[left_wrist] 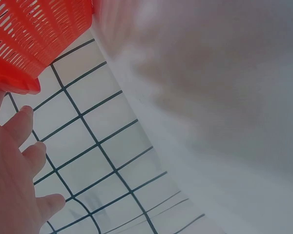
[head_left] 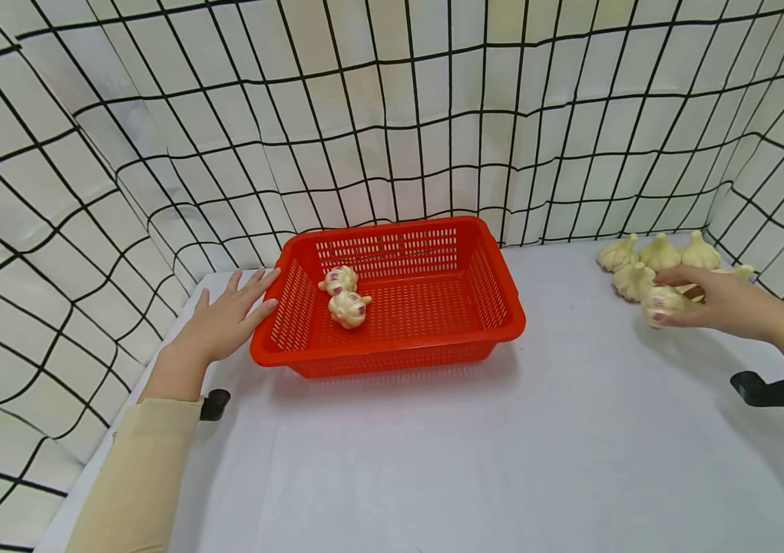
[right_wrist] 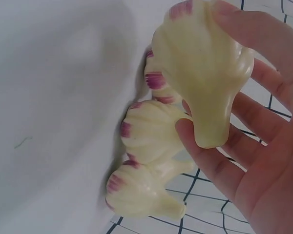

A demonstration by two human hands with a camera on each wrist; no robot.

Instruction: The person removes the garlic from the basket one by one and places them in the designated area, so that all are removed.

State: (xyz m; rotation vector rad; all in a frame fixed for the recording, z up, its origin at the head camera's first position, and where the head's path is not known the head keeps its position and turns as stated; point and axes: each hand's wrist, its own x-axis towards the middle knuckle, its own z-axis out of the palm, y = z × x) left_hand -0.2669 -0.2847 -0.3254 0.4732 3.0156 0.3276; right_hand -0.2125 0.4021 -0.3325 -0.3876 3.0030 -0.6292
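Note:
My right hand (head_left: 723,303) grips a garlic bulb (right_wrist: 202,63), pale cream with purple streaks, at the right of the table. In the right wrist view its stem points down between thumb and fingers. Beside that hand sit several more garlic bulbs (head_left: 659,252) in a cluster. My left hand (head_left: 229,319) has its fingers spread, with the fingertips touching the left rim of a red plastic basket (head_left: 392,355). Inside the basket, toward its left end, lie two garlic bulbs (head_left: 348,309) against each other. The left wrist view shows the basket's slotted wall (left_wrist: 39,39) above the fingers.
A black wire grid (head_left: 433,115) backed with white sheeting walls in the back and both sides. White cloth covers the table (head_left: 405,461). The basket stands near the back grid, and the garlic cluster lies by the back right corner.

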